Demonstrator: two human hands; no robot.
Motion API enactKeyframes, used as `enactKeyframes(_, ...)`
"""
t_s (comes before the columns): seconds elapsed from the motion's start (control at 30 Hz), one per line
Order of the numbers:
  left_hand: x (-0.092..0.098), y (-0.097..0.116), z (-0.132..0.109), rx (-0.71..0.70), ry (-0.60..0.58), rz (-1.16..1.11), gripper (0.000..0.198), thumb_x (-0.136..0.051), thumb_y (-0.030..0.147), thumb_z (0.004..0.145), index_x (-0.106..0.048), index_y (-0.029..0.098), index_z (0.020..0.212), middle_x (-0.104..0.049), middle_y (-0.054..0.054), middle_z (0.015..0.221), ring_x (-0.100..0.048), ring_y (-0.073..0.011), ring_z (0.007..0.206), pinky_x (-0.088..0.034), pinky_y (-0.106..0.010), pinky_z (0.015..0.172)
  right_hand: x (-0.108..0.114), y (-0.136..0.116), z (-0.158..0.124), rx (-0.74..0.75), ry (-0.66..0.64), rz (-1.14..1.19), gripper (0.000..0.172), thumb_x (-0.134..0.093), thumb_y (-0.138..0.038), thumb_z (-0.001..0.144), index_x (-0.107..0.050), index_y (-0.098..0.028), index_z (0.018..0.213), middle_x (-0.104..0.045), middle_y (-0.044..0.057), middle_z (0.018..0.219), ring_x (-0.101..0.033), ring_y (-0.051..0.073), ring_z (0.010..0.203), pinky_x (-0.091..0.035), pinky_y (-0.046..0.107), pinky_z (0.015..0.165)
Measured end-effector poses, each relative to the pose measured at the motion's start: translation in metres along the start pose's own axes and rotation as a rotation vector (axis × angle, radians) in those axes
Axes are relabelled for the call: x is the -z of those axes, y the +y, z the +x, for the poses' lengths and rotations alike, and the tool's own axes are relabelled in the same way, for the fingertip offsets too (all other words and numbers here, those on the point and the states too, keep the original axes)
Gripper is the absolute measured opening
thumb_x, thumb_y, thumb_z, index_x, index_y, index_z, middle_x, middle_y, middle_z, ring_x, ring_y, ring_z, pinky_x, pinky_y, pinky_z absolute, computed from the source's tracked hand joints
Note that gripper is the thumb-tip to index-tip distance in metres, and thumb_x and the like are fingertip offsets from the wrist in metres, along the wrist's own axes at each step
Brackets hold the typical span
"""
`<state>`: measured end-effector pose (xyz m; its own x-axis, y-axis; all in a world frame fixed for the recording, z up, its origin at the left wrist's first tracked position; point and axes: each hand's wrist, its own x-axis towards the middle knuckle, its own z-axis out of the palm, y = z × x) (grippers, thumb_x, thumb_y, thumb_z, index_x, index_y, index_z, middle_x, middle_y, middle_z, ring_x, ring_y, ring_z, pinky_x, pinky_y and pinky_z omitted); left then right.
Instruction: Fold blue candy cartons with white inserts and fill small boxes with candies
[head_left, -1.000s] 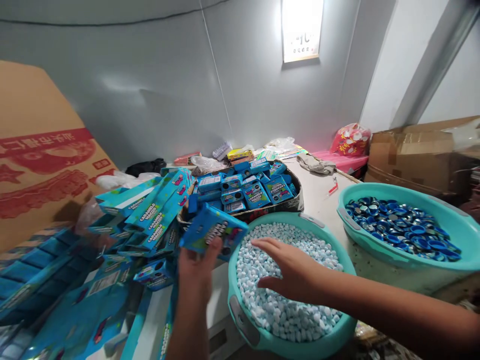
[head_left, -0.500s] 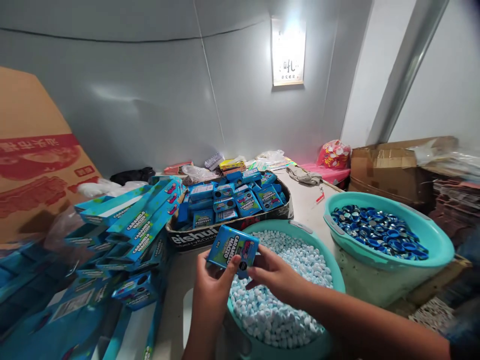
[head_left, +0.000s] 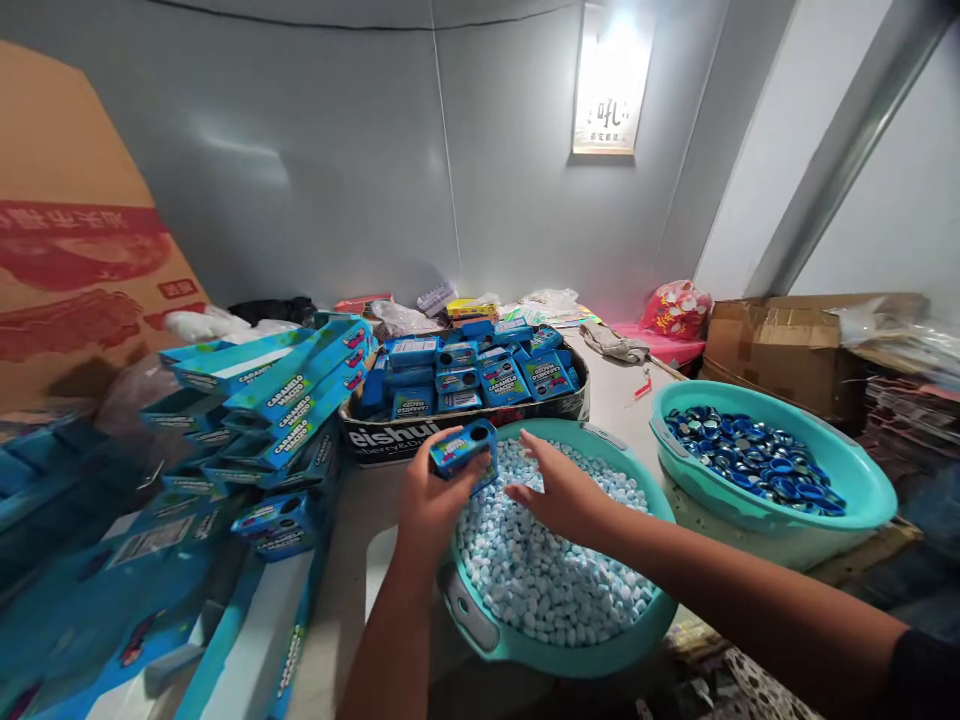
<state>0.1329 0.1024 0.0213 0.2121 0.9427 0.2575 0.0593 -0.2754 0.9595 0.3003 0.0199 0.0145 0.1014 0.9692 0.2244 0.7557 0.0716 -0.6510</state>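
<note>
My left hand [head_left: 431,495] grips a small blue candy box [head_left: 463,446], tilted on its side with its round hole facing up, over the near rim of a teal basin [head_left: 480,632]. The basin holds several small pale blue and white candies [head_left: 547,585]. My right hand [head_left: 564,492] lies flat on the candies just right of the box, fingers spread toward it. It is empty as far as I can see.
A cardboard tray [head_left: 390,438] of several filled blue boxes stands behind the basin. Flat blue cartons [head_left: 289,395] pile up at the left. A second teal basin [head_left: 862,512] with blue caps [head_left: 750,460] sits at the right, brown cardboard boxes [head_left: 787,345] behind it.
My left hand turned the blue box from face-up to on its side and lowered it toward the candies. My right hand let go of the box and dropped onto the candies.
</note>
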Motion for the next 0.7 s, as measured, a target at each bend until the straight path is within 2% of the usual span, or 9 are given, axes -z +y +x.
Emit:
enactKeyframes(0.07, -0.014, -0.008, 0.01, 0.064, 0.101, -0.165, 0.056, -0.081, 0.041, 0.068, -0.058, 0.019, 0.114, -0.074, -0.008, 0.101, -0.072, -0.0233, 0.093, -0.056, -0.036, 0.086, -0.007, 0.011, 0.002, -0.019, -0.158, -0.091, 0.097, -0.078, -0.047, 0.076, -0.033, -0.013, 0.154, -0.031, 0.025, 0.159, -0.031, 0.041, 0.147, -0.032, 0.059, 0.116)
enactKeyframes(0.17, -0.026, -0.021, 0.018, 0.074, 0.014, -0.25, 0.056, -0.081, 0.035, 0.065, -0.055, 0.019, 0.112, -0.073, -0.006, 0.099, -0.07, -0.0206, 0.092, -0.055, -0.033, 0.086, -0.005, 0.025, 0.005, 0.133, -0.34, -0.232, 0.108, -0.085, -0.058, 0.062, -0.04, -0.021, 0.152, -0.024, 0.022, 0.162, -0.022, 0.046, 0.148, -0.028, 0.065, 0.115)
enactKeyframes(0.23, -0.026, -0.028, 0.019, 0.066, -0.057, -0.262, 0.059, -0.081, 0.033, 0.064, -0.054, 0.02, 0.115, -0.072, -0.005, 0.1, -0.069, -0.0201, 0.092, -0.054, -0.033, 0.087, 0.001, 0.032, 0.006, 0.234, -0.37, -0.277, 0.096, -0.084, -0.058, 0.064, -0.048, -0.027, 0.147, -0.031, 0.019, 0.161, -0.029, 0.045, 0.146, -0.033, 0.064, 0.112)
enactKeyframes(0.3, -0.024, -0.034, 0.019, 0.036, -0.114, -0.222, 0.057, -0.08, 0.033, 0.067, -0.054, 0.02, 0.116, -0.071, -0.005, 0.104, -0.068, -0.02, 0.096, -0.052, -0.033, 0.09, 0.008, 0.036, 0.006, 0.286, -0.375, -0.293, 0.08, -0.084, -0.052, 0.068, -0.057, -0.027, 0.139, -0.043, 0.018, 0.153, -0.043, 0.042, 0.137, -0.041, 0.057, 0.108)
enactKeyframes(0.4, -0.02, -0.041, 0.017, -0.034, -0.193, -0.082, 0.05, -0.076, 0.035, 0.076, -0.056, 0.021, 0.12, -0.07, -0.006, 0.11, -0.066, -0.0202, 0.103, -0.049, -0.034, 0.097, 0.018, 0.041, 0.001, 0.315, -0.35, -0.304, 0.052, -0.081, -0.04, 0.074, -0.069, -0.023, 0.122, -0.064, 0.014, 0.127, -0.061, 0.032, 0.115, -0.049, 0.045, 0.098)
enactKeyframes(0.5, -0.021, -0.046, 0.015, -0.042, -0.214, -0.042, 0.045, -0.074, 0.037, 0.079, -0.059, 0.021, 0.119, -0.071, -0.007, 0.112, -0.067, -0.0221, 0.104, -0.05, -0.036, 0.098, 0.029, 0.045, -0.002, 0.341, -0.368, -0.278, 0.033, -0.076, -0.038, 0.08, -0.072, -0.023, 0.109, -0.07, 0.008, 0.103, -0.066, 0.025, 0.096, -0.051, 0.038, 0.089)
enactKeyframes(0.57, -0.021, -0.046, 0.014, -0.023, -0.185, -0.047, 0.042, -0.074, 0.039, 0.08, -0.062, 0.019, 0.115, -0.072, -0.009, 0.11, -0.069, -0.0236, 0.102, -0.051, -0.038, 0.097, 0.034, 0.047, 0.005, 0.314, -0.34, -0.23, 0.042, -0.077, -0.043, 0.079, -0.069, -0.023, 0.116, -0.07, 0.008, 0.107, -0.066, 0.026, 0.098, -0.051, 0.039, 0.089)
enactKeyframes(0.63, -0.021, -0.042, 0.013, -0.025, -0.113, 0.008, 0.04, -0.073, 0.04, 0.081, -0.064, 0.018, 0.113, -0.073, -0.009, 0.108, -0.069, -0.0248, 0.102, -0.052, -0.039, 0.096, 0.037, 0.049, 0.019, 0.273, -0.284, -0.175, 0.061, -0.077, -0.049, 0.078, -0.061, -0.023, 0.131, -0.065, 0.01, 0.122, -0.063, 0.027, 0.11, -0.049, 0.04, 0.096)
enactKeyframes(0.7, -0.02, -0.037, 0.012, -0.043, -0.029, 0.099, 0.04, -0.072, 0.04, 0.081, -0.065, 0.017, 0.113, -0.074, -0.01, 0.108, -0.069, -0.026, 0.104, -0.051, -0.04, 0.097, 0.036, 0.05, 0.035, 0.243, -0.297, -0.159, 0.07, -0.073, -0.054, 0.081, -0.053, -0.024, 0.141, -0.058, 0.012, 0.136, -0.058, 0.028, 0.121, -0.045, 0.042, 0.103)
